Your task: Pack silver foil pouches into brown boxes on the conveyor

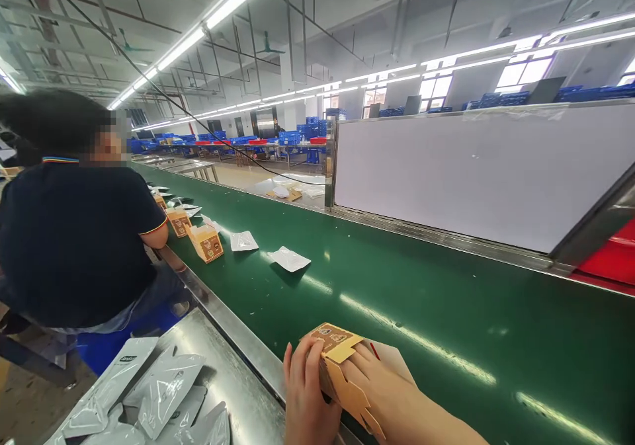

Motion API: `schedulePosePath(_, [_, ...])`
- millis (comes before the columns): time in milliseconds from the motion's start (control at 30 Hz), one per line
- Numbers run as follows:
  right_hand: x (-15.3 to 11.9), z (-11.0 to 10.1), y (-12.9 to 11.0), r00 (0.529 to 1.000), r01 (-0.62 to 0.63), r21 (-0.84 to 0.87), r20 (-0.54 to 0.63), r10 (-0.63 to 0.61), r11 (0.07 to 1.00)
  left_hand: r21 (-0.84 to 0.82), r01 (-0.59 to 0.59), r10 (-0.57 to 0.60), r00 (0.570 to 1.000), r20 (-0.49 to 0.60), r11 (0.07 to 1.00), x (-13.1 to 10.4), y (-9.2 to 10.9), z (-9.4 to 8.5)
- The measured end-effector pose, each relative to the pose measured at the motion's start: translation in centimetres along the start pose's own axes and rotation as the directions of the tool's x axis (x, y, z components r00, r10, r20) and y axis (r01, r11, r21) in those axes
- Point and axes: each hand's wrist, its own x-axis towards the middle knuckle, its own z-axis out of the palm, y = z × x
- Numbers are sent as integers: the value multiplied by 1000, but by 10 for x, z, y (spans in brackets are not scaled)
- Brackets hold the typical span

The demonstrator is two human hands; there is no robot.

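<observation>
A small brown printed carton [333, 334] is just over the near edge of the green conveyor belt. My left hand [308, 389] is closed round its left side, with the fingers over the top edge. My right hand [380, 382] reaches into the carton's open end between the loose flaps; its fingertips are hidden inside, so what they touch does not show. Beside the right hand, a pale panel with a red mark [394, 359] sticks out; I cannot tell whether it belongs to the carton. Several silver-grey pouches [166, 392] lie in a heap on the metal table to the left.
On the green belt [421, 286] lie two flat white packets [289, 258] and, farther left, several brown cartons [206, 242]. A co-worker in a dark shirt [74, 240] sits at the belt's left. A white panel [471, 174] stands beyond, with a red bin [612, 256] at the right.
</observation>
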Motion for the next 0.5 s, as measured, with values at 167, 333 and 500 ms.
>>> schedulePosePath(167, [-20,-7,-16,949,-91,-178,-313,31,980,-87,219,-216,975,46,972,-8,4,4])
schedulePosePath(333, [-4,0,-25,976,-219,-72,-31,217,973,-80,143,-136,986,95,986,-24,17,6])
schedulePosePath(500, [-3,-15,-15,918,-396,259,91,386,881,-107,101,-67,957,281,989,-35,4,-5])
